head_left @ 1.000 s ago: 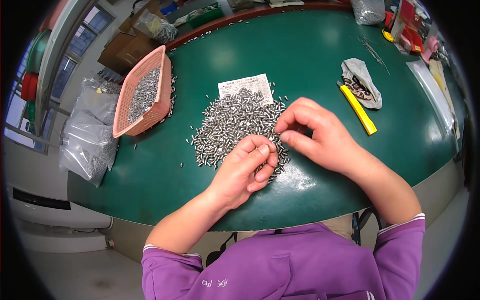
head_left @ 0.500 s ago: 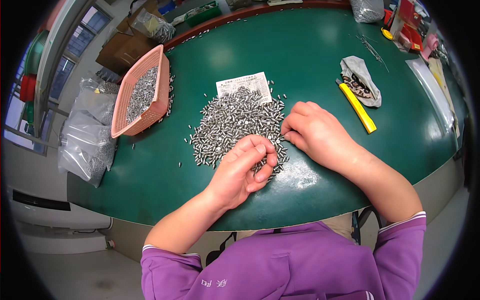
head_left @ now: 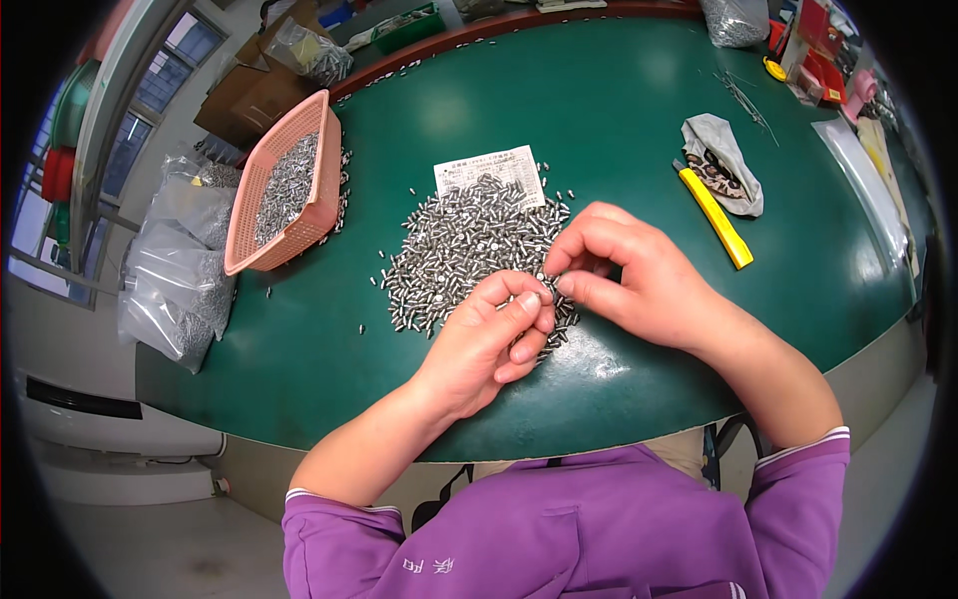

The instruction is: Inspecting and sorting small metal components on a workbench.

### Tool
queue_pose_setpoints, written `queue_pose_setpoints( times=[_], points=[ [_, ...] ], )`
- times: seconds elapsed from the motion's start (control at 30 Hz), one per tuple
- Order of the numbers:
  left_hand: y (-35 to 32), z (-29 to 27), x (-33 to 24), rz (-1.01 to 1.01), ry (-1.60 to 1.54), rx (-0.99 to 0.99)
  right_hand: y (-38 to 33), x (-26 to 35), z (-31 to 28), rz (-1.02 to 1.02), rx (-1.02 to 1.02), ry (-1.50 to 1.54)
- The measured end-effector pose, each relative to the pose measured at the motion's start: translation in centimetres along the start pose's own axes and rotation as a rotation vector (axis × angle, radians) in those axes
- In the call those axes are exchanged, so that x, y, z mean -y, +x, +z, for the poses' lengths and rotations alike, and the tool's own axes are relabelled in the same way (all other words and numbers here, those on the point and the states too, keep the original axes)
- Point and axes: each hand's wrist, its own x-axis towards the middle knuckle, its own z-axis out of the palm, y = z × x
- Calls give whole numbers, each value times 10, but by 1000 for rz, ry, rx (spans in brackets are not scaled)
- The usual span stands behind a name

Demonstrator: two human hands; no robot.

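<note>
A wide heap of small silvery metal pins (head_left: 449, 250) lies on the green tabletop, with a printed paper slip (head_left: 519, 170) partly buried at its far edge. Over the heap's near side, my left hand (head_left: 489, 334) is closed, thumb pinched against the forefinger. My right hand (head_left: 629, 280) meets it there, its thumb and forefinger pinched close to the left fingertips. Whatever sits between the fingers of either hand is too small and covered to make out.
To the left stands a pink plastic basket (head_left: 324, 190) of similar metal pieces, beside filled clear bags (head_left: 175, 290). Right of the heap lie a yellow utility knife (head_left: 717, 218) and a grey cloth pouch (head_left: 738, 160). Thin metal rods (head_left: 743, 100) rest farther back.
My right hand has moved left from the heap's right edge to my left fingertips, its thumb and forefinger now pinching there. My left hand has hardly moved.
</note>
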Motion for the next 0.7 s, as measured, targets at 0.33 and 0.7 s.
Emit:
queue_pose_setpoints(
  times=[0.33,0.7],
  points=[
    [-3,2,-4,-23,-7,-28,-3,-15,0,10,57,-478],
    [-1,2,-2,-18,-28,-21,3,1,-3,-203,-26,-358]
  ],
)
